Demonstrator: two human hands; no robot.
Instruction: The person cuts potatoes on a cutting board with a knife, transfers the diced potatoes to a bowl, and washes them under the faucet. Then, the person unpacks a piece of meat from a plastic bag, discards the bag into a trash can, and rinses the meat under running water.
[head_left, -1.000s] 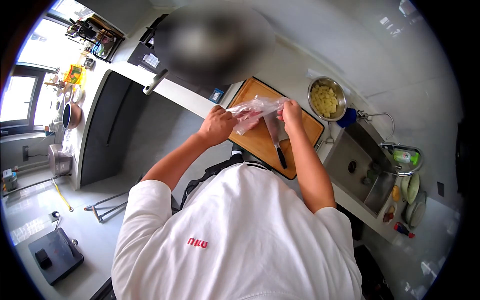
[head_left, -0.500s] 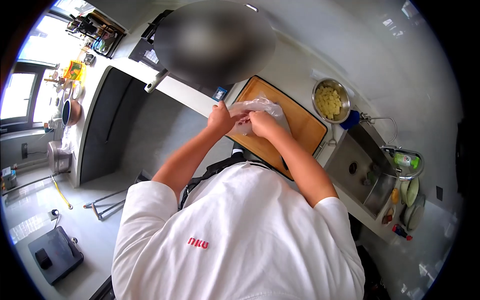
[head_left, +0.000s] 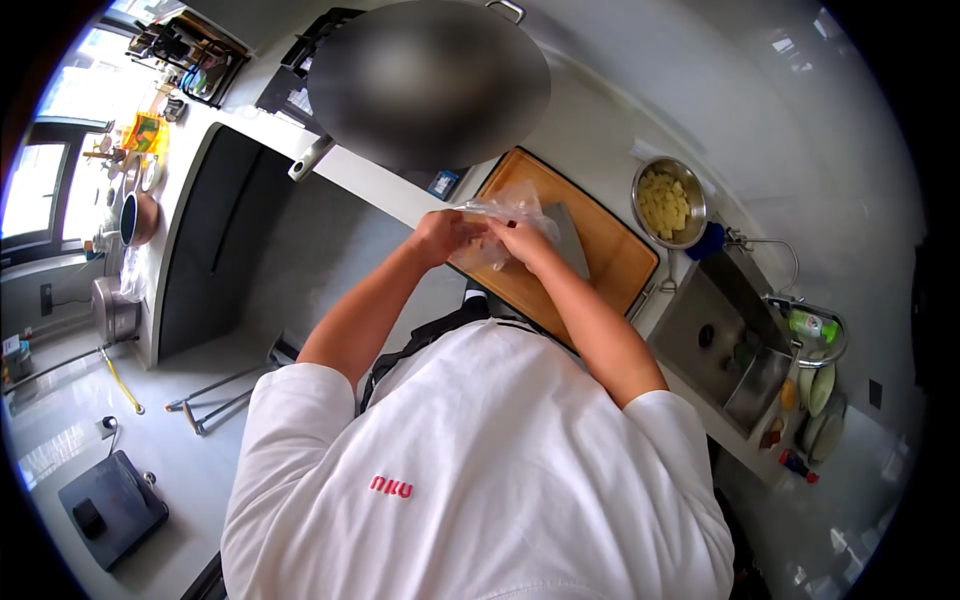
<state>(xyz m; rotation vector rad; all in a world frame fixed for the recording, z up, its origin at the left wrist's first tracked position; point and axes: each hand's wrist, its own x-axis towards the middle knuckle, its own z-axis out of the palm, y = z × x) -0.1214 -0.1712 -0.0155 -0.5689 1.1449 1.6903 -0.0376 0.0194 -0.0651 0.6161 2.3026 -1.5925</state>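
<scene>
Both hands are over the near-left part of a wooden cutting board (head_left: 612,235) with a dark edge. Between them is a crumpled clear plastic bag (head_left: 515,203). My left hand (head_left: 440,236) grips the bag's left side, its fingers partly behind the film. My right hand (head_left: 522,241) pinches the bag from the right, fingers curled. A small reddish patch shows by the right fingertips; I cannot make out what it is. Flat on the board, just right of the bag, lies a grey cleaver-like blade (head_left: 569,243), its handle hidden.
A metal bowl (head_left: 641,219) of pale yellow cubes stands beyond the board. To the right are a steel sink (head_left: 700,365) and a faucet (head_left: 838,340). A large wok (head_left: 430,130), its inside blurred, sits at the upper left, its handle (head_left: 310,158) jutting over the counter edge.
The bag has been lifted and drawn left, uncovering the grey blade on the board. My left hand has closed from an outstretched finger onto the bag.
</scene>
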